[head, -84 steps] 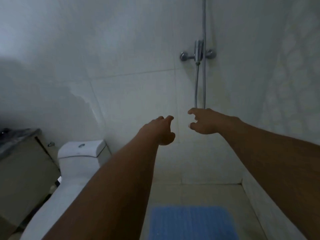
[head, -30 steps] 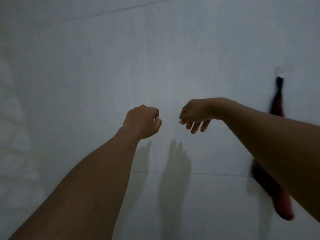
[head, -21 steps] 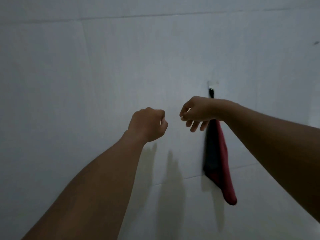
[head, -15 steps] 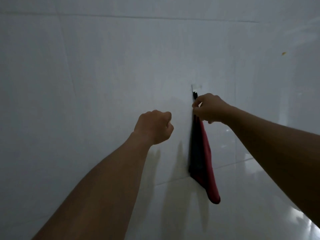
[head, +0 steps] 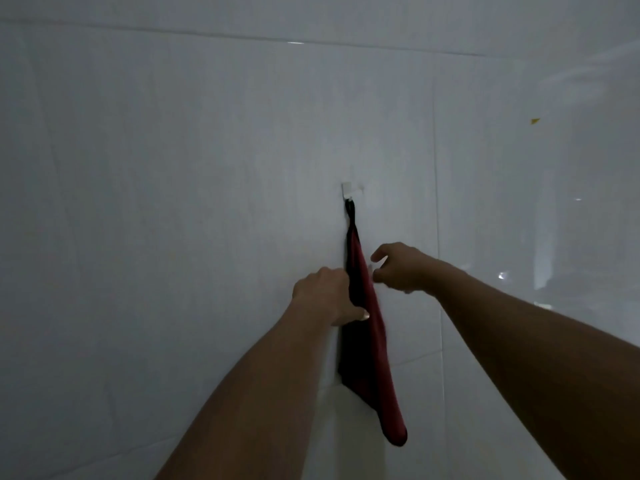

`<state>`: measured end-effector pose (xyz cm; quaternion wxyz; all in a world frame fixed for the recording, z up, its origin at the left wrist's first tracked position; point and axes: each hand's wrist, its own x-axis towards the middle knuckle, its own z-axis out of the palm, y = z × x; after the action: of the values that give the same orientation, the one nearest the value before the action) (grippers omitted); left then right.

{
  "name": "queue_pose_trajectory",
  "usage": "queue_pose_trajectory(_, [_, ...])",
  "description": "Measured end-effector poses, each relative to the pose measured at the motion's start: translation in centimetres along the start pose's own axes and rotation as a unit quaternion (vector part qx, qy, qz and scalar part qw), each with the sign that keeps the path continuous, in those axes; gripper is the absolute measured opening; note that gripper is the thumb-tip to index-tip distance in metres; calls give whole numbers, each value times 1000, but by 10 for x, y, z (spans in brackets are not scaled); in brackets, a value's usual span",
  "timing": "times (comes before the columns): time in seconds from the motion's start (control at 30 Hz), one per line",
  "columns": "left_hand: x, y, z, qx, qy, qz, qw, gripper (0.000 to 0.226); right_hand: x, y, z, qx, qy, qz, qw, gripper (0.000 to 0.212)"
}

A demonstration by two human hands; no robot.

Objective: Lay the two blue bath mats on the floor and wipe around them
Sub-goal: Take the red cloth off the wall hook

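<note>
Left hand (head: 327, 296): closed around the upper part of a dark red cloth with a black loop (head: 367, 341), thumb pressed on its front fold; half a second ago this hand was an empty fist held clear of the cloth. Right hand (head: 401, 268): fingers loosely spread, holding nothing, just beside the cloth's right edge; half a second ago it was pinched at the loop near the small white wall hook (head: 349, 191); it has since dropped lower. The loop remains on the hook; the cloth hangs flat against the white tiled wall (head: 173, 202), its tail tapering down and to the right. The two blue bath mats are not in view; one lay on the floor 2.8 seconds ago. Judgement: the work has turned from laying mats to fetching the wiping cloth; unhooking is not yet done.
</note>
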<state>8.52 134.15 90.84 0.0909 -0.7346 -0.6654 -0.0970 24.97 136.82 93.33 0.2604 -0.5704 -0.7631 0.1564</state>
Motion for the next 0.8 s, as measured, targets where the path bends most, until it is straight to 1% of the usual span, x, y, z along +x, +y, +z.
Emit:
queue_pose_trajectory(0.07, [7, 6, 8, -9, -6, -23, 1000, 70, 9, 7, 3, 15, -49, -4, 999, 48])
queue_pose_trajectory(0.1, [11, 8, 10, -12, 5, -35, 999, 65, 11, 10, 3, 23, -70, -8, 997, 45])
queue_pose_trajectory(0.2, [21, 6, 12, -32, 35, -59, 997, 35, 16, 19, 4, 45, -116, -25, 992, 37])
queue_pose_trajectory(0.27, [26, 1, 11, -52, 27, -61, 996, 19, 17, 24, 4, 64, -131, -40, 989, 33])
queue_pose_trajectory(0.3, [27, -2, 10, -62, 19, -60, 996, 16, 18, 26, 4, 77, -136, -47, 987, 31])
queue_pose_trajectory(0.43, [26, -4, 6, -110, 0, -63, 992, 14, 20, 27, 2, 135, -155, -63, 977, 33])
queue_pose_trajectory(0.53, [22, -4, 5, -163, -7, -70, 984, 24, 20, 24, -2, 116, -173, -91, 974, 28])
queue_pose_trajectory(0.57, [21, -5, 4, -179, 0, -78, 981, 25, 21, 23, -4, 109, -171, -98, 974, 29])
queue_pose_trajectory(0.63, [18, -3, 0, -233, 28, -103, 967, 18, 23, 21, -10, 111, -157, -109, 975, 37])
queue_pose_trajectory(0.7, [17, 1, -9, -289, 70, -123, 947, 11, 26, 19, -15, 148, -140, -120, 972, 43])
queue_pose_trajectory(0.8, [15, 9, -26, -310, 142, -135, 930, 24, 27, 15, -24, 238, -96, -132, 957, 47])
